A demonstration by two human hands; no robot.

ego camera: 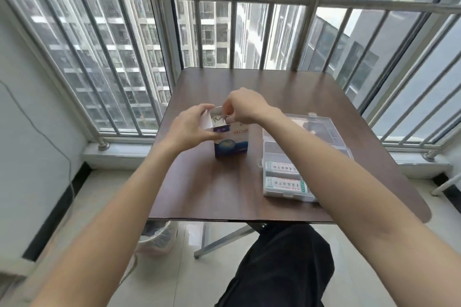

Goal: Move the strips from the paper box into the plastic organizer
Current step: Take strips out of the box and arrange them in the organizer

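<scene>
Paper box (230, 143): left hand (188, 128) grips its side to steady it, right hand (243, 107) pinches strips (219, 119) at the opening; plastic organizer (287, 177) sits open right of both.

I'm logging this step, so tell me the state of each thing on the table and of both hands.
paper box: upright, top flaps open
plastic organizer: lid open, two labelled packs in the near compartments
left hand: grips the box's side
right hand: fingers curled, reaching into the box's open top
</scene>
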